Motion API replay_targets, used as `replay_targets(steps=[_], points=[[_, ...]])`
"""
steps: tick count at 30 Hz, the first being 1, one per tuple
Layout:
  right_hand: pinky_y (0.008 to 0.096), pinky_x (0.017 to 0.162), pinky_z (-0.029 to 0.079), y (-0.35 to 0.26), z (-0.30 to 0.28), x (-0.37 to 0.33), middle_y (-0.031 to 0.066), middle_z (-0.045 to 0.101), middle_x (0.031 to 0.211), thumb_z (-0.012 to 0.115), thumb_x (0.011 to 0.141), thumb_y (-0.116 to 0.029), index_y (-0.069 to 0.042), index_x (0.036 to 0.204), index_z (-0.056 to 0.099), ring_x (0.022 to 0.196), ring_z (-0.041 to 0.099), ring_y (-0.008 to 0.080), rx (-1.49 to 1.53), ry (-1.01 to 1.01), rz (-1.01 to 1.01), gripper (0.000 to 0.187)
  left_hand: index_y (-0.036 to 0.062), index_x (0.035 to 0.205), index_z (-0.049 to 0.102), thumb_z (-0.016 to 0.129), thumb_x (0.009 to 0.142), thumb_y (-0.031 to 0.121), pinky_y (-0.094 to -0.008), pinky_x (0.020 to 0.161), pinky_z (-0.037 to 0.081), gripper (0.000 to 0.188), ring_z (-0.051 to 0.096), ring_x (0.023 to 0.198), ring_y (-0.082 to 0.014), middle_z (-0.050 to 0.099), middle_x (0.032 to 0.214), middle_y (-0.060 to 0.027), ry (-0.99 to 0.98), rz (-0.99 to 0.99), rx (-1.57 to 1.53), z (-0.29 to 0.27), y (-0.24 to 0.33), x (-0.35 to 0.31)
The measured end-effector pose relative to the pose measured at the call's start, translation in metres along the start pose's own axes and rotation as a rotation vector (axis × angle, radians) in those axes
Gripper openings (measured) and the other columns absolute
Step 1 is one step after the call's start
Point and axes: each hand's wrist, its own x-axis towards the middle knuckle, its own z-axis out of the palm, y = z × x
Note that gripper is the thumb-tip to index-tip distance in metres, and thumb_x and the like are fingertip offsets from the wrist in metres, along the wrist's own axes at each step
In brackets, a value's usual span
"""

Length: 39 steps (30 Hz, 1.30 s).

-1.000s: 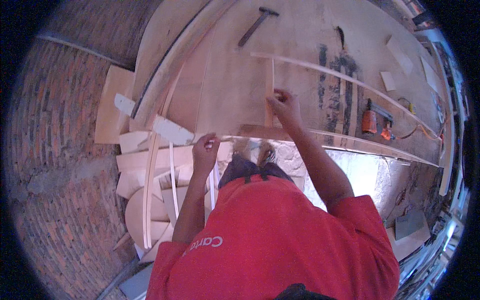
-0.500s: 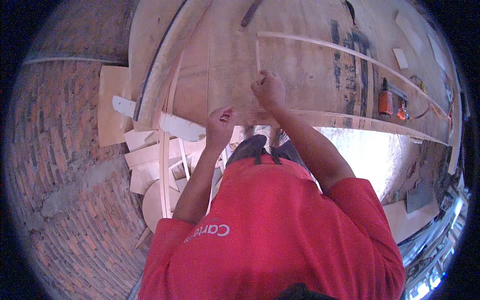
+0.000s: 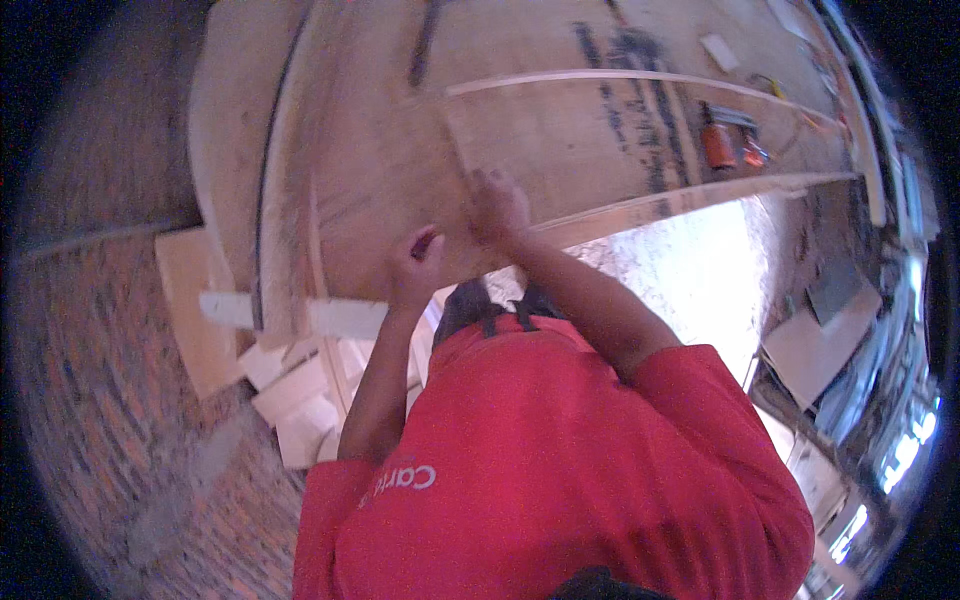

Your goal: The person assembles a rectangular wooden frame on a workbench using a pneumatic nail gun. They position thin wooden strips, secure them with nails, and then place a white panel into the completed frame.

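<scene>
My left hand [image 3: 415,262] is above the near edge of the wooden panel [image 3: 560,135], its fingers curled round a dark hollow. Whatever may be inside cannot be made out. Farther in and to the right, my right hand [image 3: 499,210] is bent closed over the panel and smeared by motion. It is at the near end of a thin pale line that runs away from me, perhaps a narrow strip. A long pale wooden strip [image 3: 600,75] crosses the panel beyond my hands. Between that strip and the near edge, at right, an orange and dark nail gun [image 3: 718,145] lies on its side.
A curved wooden piece [image 3: 285,200] with a dark edge stands at left, above a white board [image 3: 340,316]. Wood offcuts [image 3: 300,395] are heaped below, beside a brick surface [image 3: 120,400]. Bright light fills the gap below the panel's right side. More boards [image 3: 820,340] lie at right.
The view has turned, so the panel, strip and nail gun appear shifted left and tilted. Both hands appear lower and farther left, still curled. The right hand still meets the thin line's near end.
</scene>
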Motion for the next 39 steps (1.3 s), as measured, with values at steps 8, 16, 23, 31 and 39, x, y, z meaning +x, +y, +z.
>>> replay_targets(steps=[8, 16, 23, 31, 39], points=[[0.0471, 0.084, 0.058, 0.026, -0.106, -0.027, 0.0146, 0.073, 0.107, 0.072, 0.089, -0.042, -0.015, 0.123, 0.071, 0.096, 0.073, 0.0339, 0.424, 0.241, 0.423, 0.044, -0.0014, 0.116, 0.072, 0.077, 0.093, 0.020, -0.0309, 0.076, 0.055, 0.032, 0.068, 0.085, -0.0179, 0.071, 0.100, -0.0104, 0.187, 0.027, 0.146, -0.005, 0.011, 0.013], [0.0433, 0.081, 0.058, 0.316, -0.225, -0.095, 0.0155, 0.076, 0.096, 0.070, 0.084, -0.015, -0.006, 0.102, 0.075, 0.091, 0.074, 0.0314, 0.128, 0.573, 0.602, 0.021, -0.0063, 0.111, 0.070, 0.073, 0.096, 0.015, -0.0341, 0.085, 0.055, 0.026, 0.068, 0.097, -0.0238, 0.071, 0.106, -0.0173, 0.479, 0.066, 0.155, -0.011, 0.019, 0.032], [0.0518, 0.094, 0.054, 0.508, -0.261, -0.077, 0.0197, 0.071, 0.115, 0.075, 0.077, -0.017, -0.006, 0.110, 0.072, 0.109, 0.067, 0.0402, -0.248, 0.272, 0.147, 0.035, -0.0057, 0.112, 0.070, 0.069, 0.099, 0.013, -0.0361, 0.087, 0.055, 0.023, 0.067, 0.094, -0.0239, 0.071, 0.106, -0.0151, 0.677, 0.024, 0.434, 0.045, 0.098, 0.033], [0.0505, 0.102, 0.050, 0.602, -0.257, -0.039, 0.0184, 0.067, 0.118, 0.086, 0.074, -0.042, -0.009, 0.120, 0.070, 0.118, 0.059, 0.0411, -0.230, -0.049, -0.349, 0.059, -0.0025, 0.101, 0.073, 0.071, 0.096, 0.014, -0.0337, 0.080, 0.055, 0.018, 0.067, 0.084, -0.0200, 0.072, 0.092, -0.0104, 0.831, -0.062, 0.429, 0.081, 0.114, -0.033], [0.0487, 0.098, 0.052, 0.547, -0.309, -0.014, 0.0174, 0.068, 0.120, 0.085, 0.078, -0.030, -0.008, 0.124, 0.069, 0.116, 0.063, 0.0393, -0.348, -0.275, -0.263, 0.054, -0.0010, 0.101, 0.074, 0.075, 0.093, 0.017, -0.0332, 0.076, 0.055, 0.020, 0.067, 0.080, -0.0185, 0.071, 0.091, -0.0103, 0.977, -0.185, 0.403, 0.102, 0.121, -0.092]])
